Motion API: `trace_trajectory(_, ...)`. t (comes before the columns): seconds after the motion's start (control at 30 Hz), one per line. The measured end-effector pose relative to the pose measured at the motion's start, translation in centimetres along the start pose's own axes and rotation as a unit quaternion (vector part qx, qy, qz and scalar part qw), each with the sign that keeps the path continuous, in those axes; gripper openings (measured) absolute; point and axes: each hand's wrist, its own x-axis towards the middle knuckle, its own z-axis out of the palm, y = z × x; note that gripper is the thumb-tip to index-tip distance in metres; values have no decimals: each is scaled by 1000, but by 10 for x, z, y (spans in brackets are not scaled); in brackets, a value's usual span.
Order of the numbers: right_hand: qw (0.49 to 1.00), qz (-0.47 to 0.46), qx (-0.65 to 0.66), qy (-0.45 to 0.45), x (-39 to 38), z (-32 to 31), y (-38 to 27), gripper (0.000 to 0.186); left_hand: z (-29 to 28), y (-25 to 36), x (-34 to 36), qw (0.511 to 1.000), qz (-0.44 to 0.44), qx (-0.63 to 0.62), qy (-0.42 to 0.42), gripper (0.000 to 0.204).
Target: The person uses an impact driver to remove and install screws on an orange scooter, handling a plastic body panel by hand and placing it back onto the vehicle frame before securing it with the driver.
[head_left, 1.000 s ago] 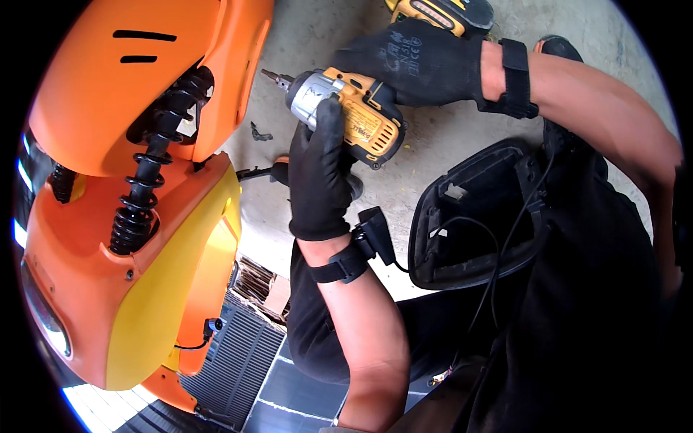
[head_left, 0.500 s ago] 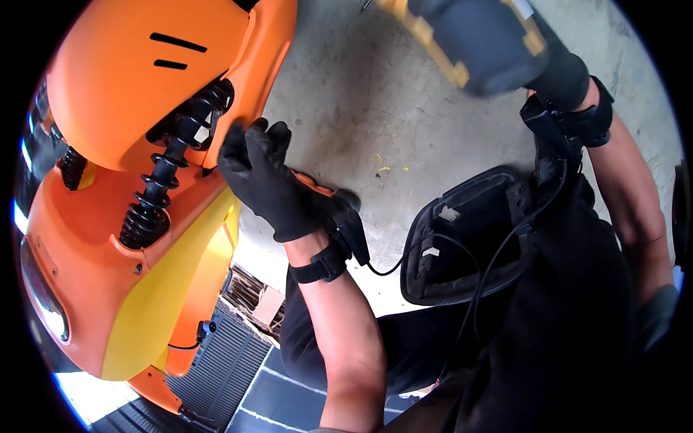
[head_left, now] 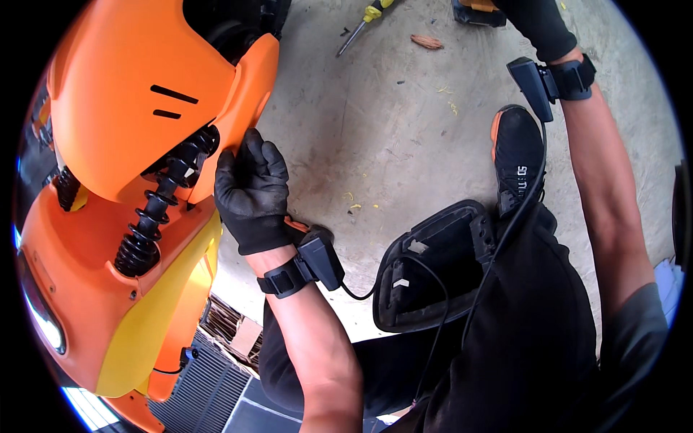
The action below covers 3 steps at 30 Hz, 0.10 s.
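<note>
My left hand (head_left: pixel 253 191), in a black glove, is beside the edge of an orange body panel (head_left: pixel 137 94) of a vehicle. Its fingers are half curled, the thumb stands apart, and I see nothing in the palm. At the top edge, my gloved right hand (head_left: pixel 540 27) reaches out of the picture, so its fingers are hidden. Close by it is a power tool (head_left: pixel 479 14), of which only the dark base and some orange-yellow show. A black coil-spring shock absorber (head_left: pixel 162 195) sits between the orange panels, left of my left hand.
A screwdriver (head_left: pixel 366 24) with a yellow handle and a reddish-brown scrap (head_left: pixel 426 42) lie on the concrete floor. A black hollow cover (head_left: pixel 433 270) rests against my leg. Cables run from my wrist devices. Yellow shavings dot the floor.
My right hand has moved up and away with the power tool, which now sits at the top edge. The left hand has turned, showing more palm. The view has shifted, revealing the screwdriver and my shoe.
</note>
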Motion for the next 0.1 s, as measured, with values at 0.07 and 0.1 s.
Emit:
trace_trajectory(0.07,986,10,-168,-15,0,-2,-3,42,-11,3,5,1000,-10,-17,-24,31)
trace_trajectory(0.1,968,15,-250,-22,-1,-3,-13,42,-21,6,9,998,-11,-58,-13,31)
